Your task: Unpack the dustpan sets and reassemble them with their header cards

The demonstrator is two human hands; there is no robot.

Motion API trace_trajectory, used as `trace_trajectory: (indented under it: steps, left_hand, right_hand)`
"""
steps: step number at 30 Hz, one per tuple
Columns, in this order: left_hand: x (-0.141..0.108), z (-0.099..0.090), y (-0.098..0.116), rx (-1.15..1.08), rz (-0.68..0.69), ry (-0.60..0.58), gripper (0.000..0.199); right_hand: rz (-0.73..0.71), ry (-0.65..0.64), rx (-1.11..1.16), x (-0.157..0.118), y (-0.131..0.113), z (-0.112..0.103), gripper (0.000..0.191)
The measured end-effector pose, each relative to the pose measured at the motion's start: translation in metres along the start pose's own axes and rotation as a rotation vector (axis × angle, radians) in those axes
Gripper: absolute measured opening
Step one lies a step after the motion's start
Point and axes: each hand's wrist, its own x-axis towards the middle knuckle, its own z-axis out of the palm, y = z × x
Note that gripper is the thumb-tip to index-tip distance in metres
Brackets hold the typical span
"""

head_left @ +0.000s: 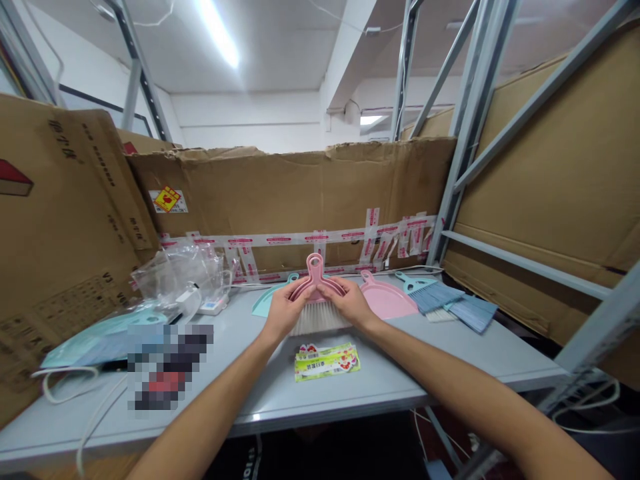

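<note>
Your left hand (286, 308) and right hand (348, 301) are together, clamped on a pink plastic brush with white bristles (319, 317) mid-bench (425, 353), while a pink plastic dustpan (389, 300) and a blue-bristled brush with teal handle (430, 292) lie untouched near the far edge.

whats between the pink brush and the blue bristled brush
A pink dustpan lies between the pink brush and the blue-bristled brush, as the head view shows.

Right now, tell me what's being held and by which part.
The left hand and right hand hold a pink broom by its head, above the bristles.
</note>
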Motion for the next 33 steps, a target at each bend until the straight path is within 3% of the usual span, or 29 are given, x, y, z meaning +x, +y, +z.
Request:
trace_trajectory:
  steps: [29, 33]
  left_hand:
    - [0.0006, -0.0003, 0.0090, -0.020, -0.078, 0.017, 0.044]
    - [0.0031, -0.0028, 0.0102, 0.050, -0.024, 0.011, 0.041]
  right_hand:
    - [0.019, -0.015, -0.027, 0.0014, -0.0038, 0.0005, 0.046]
    - [0.032, -0.010, -0.057, 0.0020, -0.0060, 0.0014, 0.045]
